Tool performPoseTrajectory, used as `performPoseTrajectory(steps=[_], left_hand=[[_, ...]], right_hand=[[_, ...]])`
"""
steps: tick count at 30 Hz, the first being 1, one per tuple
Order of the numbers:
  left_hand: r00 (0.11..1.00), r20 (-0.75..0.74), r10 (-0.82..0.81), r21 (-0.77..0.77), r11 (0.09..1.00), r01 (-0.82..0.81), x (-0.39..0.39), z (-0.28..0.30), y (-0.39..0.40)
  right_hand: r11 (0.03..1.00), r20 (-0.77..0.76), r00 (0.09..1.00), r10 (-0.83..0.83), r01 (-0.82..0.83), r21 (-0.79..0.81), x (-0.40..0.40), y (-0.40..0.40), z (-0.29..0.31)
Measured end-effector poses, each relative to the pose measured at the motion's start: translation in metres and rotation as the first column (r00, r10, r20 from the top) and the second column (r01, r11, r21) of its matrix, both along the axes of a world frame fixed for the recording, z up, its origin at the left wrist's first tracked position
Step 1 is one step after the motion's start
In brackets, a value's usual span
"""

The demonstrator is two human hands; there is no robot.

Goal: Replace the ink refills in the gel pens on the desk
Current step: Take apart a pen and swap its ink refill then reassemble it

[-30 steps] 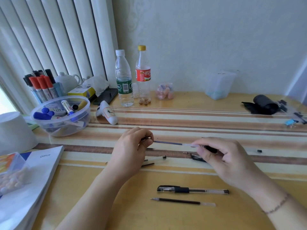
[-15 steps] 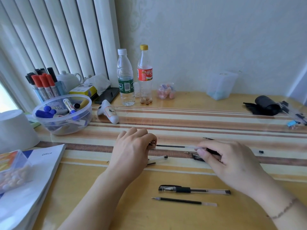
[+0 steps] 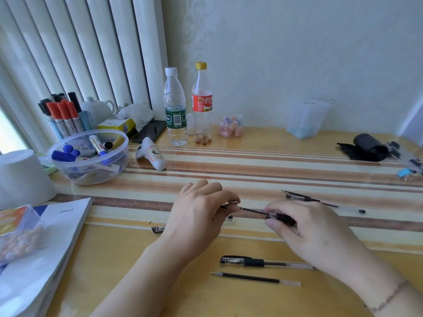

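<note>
Nearest on the glossy yellow tabletop [image 3: 114, 259] lies one loose refill [image 3: 254, 279], a thin black rod with a clear tail; just beyond it lies one whole gel pen [image 3: 265, 262] with a clear barrel, black grip and black cap; at the left edge sits a stack of white booklets [image 3: 45, 248], the top one printed "Office", with a clear plastic box of small pale balls [image 3: 18, 236] on it; the left hand [image 3: 196, 216] pinches the tip end of a thin dark refill [image 3: 253, 210], and the right hand [image 3: 313, 232] is closed round a clear pen barrel with a black grip [image 3: 280, 217], the refill running into it, the two hands near each other above the striped band; a small black pen part [image 3: 158, 229] lies by the left wrist; beyond the right hand lie another clear pen [image 3: 327, 203] and a thin refill, partly hidden; further back stand a round clear plastic bowl [image 3: 89, 154] of blue-capped markers, a white tub [image 3: 23, 177], a white glue-like bottle [image 3: 152, 156] lying down, a cup of red- and black-capped markers [image 3: 64, 115], and two clear plastic bottles: one with a white cap and green label [image 3: 175, 108], one with a yellow cap and red label [image 3: 202, 104]; the label writing is too small to read.
</note>
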State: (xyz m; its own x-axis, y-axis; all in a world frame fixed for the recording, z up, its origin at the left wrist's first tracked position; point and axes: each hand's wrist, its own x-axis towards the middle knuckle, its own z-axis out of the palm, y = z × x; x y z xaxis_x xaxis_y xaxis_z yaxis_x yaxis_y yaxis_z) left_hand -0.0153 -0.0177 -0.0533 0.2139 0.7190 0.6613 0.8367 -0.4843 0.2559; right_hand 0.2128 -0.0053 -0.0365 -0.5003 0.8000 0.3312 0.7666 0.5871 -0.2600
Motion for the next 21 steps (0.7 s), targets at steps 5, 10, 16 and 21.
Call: performPoseTrajectory(steps=[5,10,16,21], left_hand=[[0.944,0.329,0.008,0.082,0.996,-0.037,-0.002,0.009,-0.002],[0.946,0.324,-0.026,0.021,1.0,0.02,0.001,0.004,-0.001],[0.93,0.361,-0.069,-0.03,0.996,0.086,0.004,0.006,-0.004],[0.928,0.354,-0.112,-0.06,0.988,0.142,0.009,0.004,-0.005]], right_hand=[[0.995,-0.273,0.962,0.02,-0.046,-0.092,0.002,0.003,0.001],[0.996,-0.36,0.931,0.056,-0.079,-0.051,-0.002,-0.001,0.001],[0.99,-0.301,0.95,0.083,-0.114,-0.086,-0.007,-0.006,0.002],[0.987,-0.229,0.965,0.126,-0.145,-0.066,-0.009,-0.009,0.003]])
